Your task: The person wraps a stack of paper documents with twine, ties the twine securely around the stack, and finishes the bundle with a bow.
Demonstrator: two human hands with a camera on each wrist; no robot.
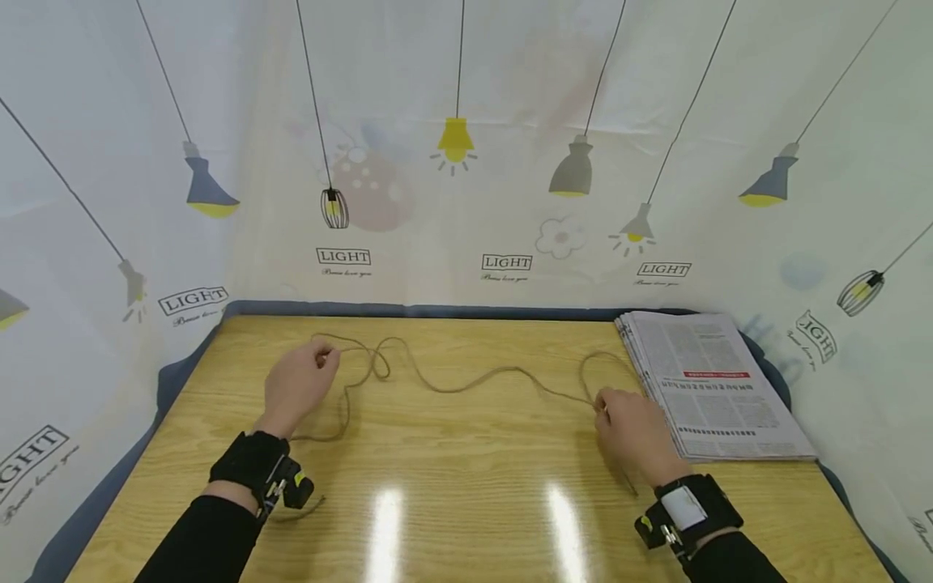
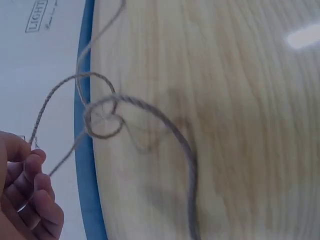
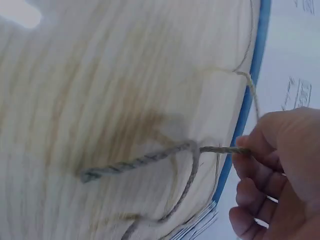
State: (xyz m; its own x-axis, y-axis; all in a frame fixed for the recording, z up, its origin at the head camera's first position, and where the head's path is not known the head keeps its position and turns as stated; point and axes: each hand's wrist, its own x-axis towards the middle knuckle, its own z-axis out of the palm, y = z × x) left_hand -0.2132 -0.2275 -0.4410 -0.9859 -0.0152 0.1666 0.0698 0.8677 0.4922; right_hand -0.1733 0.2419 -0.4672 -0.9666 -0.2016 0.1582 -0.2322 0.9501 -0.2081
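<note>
A long thin brown twine [image 1: 455, 391] winds across the wooden table between both hands. At the left, my left hand [image 1: 299, 382] pinches a bight of it between thumb and fingertips. Beside that hand the twine crosses itself in a small loose loop, and its strand [image 2: 167, 122] curves toward the camera in the left wrist view. My right hand [image 1: 636, 431], by the newspapers' left edge, pinches the twine with thumb and forefinger. A cut end [image 3: 90, 175] hangs out from that crossing in the right wrist view, while other fingers stay loosely curled.
A stack of folded newspapers [image 1: 729, 397] lies at the table's right side. The wooden table [image 1: 466, 461] ends at a dark blue border [image 1: 437, 311], with a white lamp-printed cloth [image 1: 408, 275] standing behind it. A loose twine end [image 1: 302, 513] lies near the left wrist.
</note>
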